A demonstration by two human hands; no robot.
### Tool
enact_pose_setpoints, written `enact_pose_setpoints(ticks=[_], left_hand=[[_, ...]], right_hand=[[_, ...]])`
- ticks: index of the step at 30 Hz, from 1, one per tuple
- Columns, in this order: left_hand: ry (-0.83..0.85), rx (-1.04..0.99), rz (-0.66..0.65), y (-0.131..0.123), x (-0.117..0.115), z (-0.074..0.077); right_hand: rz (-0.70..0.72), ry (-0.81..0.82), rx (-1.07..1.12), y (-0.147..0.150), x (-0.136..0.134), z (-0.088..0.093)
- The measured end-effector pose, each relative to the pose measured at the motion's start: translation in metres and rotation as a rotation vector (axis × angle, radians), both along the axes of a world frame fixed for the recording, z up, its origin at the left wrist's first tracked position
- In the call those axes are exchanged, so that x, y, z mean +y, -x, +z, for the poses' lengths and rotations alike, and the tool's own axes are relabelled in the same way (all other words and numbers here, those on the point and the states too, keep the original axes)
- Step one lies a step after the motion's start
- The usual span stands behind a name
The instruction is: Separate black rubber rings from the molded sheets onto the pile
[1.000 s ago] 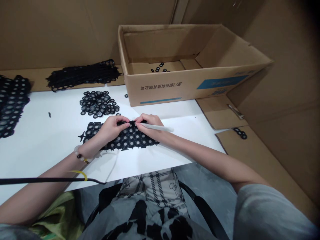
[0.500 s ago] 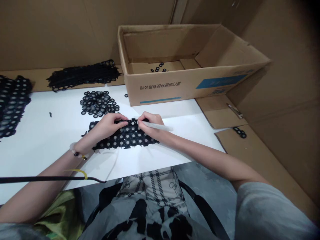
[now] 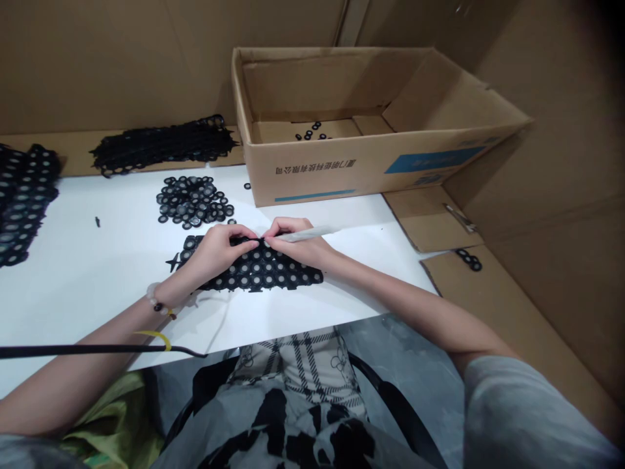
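A black moulded sheet (image 3: 256,268) with rows of pale-centred round pieces lies on the white table. At its far edge, the thumb and index finger of my left hand (image 3: 222,247) are closed in a pinch on the rim. My right hand (image 3: 297,238) is closed around a whitish pen-like tool (image 3: 312,232), which points off to the right. Its fingertips meet the same edge, almost touching those of my left hand. What lies between the fingertips is too small to make out. Beyond the sheet sits a pile of loose black rings (image 3: 193,200) with grey centres.
An open cardboard box (image 3: 312,166) stands at the back, a few rings on its floor. Stacked black sheets (image 3: 163,146) lie back left, more sheets (image 3: 27,202) at far left. Tweezers (image 3: 459,218) and joined rings (image 3: 469,260) rest on cardboard at right. A black cable (image 3: 97,350) crosses the front left.
The black sheet has shifted slightly to the right. My left hand has moved right along its far edge, and the fingertips of both hands have come closer together.
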State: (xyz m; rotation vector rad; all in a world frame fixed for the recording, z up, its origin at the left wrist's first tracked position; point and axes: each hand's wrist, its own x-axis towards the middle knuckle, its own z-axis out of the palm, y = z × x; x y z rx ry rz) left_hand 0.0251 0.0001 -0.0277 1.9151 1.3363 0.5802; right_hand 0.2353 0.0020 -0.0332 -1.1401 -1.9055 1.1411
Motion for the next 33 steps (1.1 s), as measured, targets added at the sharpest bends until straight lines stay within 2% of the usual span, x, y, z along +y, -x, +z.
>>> enact_pose_setpoints(ticks=[7, 15, 21, 27, 33], left_hand=[[-0.017, 0.103, -0.044, 0.003, 0.002, 0.004], [0.013, 0.036, -0.013, 0.004, 0.005, -0.003], [0.012, 0.048, -0.017, 0.002, 0.005, -0.006], [0.068, 0.057, 0.023, 0.002, 0.002, -0.007], [0.102, 0.052, -0.121, 0.008, 0.008, 0.002]], right_hand=[[-0.086, -0.003, 0.039, 0.004, -0.006, -0.007], [-0.110, -0.042, 0.082, 0.003, -0.007, -0.012], [-0.088, -0.040, 0.040, 0.003, -0.007, -0.012], [-0.075, -0.059, -0.092, 0.006, -0.011, -0.005], [-0.083, -0.077, -0.052, 0.007, -0.012, -0.004]])
